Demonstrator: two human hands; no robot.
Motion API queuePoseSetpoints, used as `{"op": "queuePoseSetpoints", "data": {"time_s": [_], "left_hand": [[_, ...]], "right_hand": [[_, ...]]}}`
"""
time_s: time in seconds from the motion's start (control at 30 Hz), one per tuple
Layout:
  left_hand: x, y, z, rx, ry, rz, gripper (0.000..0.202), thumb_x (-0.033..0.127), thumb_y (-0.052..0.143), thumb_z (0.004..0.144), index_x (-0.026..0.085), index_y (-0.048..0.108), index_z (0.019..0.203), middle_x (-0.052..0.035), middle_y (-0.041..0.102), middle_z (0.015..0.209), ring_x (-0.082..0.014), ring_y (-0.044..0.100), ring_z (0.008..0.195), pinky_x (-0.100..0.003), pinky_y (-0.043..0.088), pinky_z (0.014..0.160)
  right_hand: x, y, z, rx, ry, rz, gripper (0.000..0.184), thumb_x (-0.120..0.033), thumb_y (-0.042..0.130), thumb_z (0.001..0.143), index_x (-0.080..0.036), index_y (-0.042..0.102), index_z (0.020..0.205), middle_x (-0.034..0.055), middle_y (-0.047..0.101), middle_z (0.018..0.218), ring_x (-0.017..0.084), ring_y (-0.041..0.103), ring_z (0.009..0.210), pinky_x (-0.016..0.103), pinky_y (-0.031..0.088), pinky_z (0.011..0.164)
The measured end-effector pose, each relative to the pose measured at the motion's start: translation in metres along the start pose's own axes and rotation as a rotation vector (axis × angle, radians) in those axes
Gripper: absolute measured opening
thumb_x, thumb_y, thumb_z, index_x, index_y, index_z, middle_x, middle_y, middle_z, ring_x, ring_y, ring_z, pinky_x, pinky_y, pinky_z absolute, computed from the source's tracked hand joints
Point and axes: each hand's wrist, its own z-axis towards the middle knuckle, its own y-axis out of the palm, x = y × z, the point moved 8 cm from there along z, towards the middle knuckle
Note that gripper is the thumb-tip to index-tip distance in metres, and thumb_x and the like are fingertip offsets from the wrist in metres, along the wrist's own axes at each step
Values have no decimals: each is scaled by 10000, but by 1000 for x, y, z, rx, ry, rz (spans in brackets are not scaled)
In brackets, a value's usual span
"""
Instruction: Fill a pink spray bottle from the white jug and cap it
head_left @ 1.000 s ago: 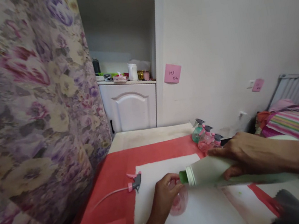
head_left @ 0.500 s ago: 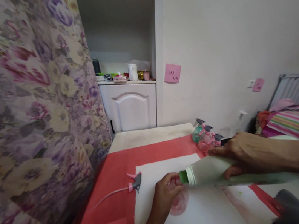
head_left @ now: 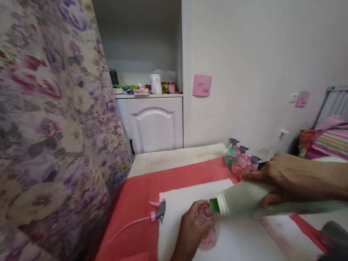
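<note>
Head view: large bottle [head_left: 242, 201], tipped level and clasped by the right hand [head_left: 288, 178], meets the small pink bottle [head_left: 210, 236], gripped upright by the left hand [head_left: 190, 230] on the white cloth [head_left: 242, 257]. Spout is best centred, tilt added slowly.

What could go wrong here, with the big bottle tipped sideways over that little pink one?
1. The big white bottle lies almost level in the right hand, with its green spout at the narrow mouth of the small pink bottle. Liquid may miss or overflow onto the white cloth.
2. The left hand covers much of the small pink bottle, so its fill level is probably hard to see.
</note>
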Motion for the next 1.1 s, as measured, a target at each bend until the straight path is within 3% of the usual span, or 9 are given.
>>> {"op": "queuePoseSetpoints", "data": {"time_s": [0.17,0.4,0.63,1.1], "left_hand": [[-7,-3,-1,34,-26,-7,470,106,686,609,213,656,1065,-71,716,1150,-244,627,1124,-324,449,980],[-13,-6,-3,78,-61,-33,474,131,691,592,207,651,1058,-85,712,1148,-259,618,1136,-362,443,1001],[-18,-6,-7,42,-42,23,426,127,656,613,214,644,1030,-53,705,1098,-242,613,1106,-337,452,968],[-5,-5,-8,24,-56,15,366,136,636,608,186,651,970,-50,702,1011,-253,621,1044,-340,454,930]], "right_hand": [[1,3,1,-17,-11,0,458,-528,565,883,-239,570,1238,100,750,834,280,699,667,308,358,524],[0,2,2,-6,-33,-3,456,-560,529,893,-207,598,1174,96,727,728,251,663,572,286,242,464],[0,2,1,14,-46,-13,480,-584,527,884,-200,604,1162,84,710,684,253,668,569,297,238,470],[-3,1,0,21,-40,-78,506,-575,516,894,-213,582,1242,95,740,734,272,681,617,326,267,504]]}}
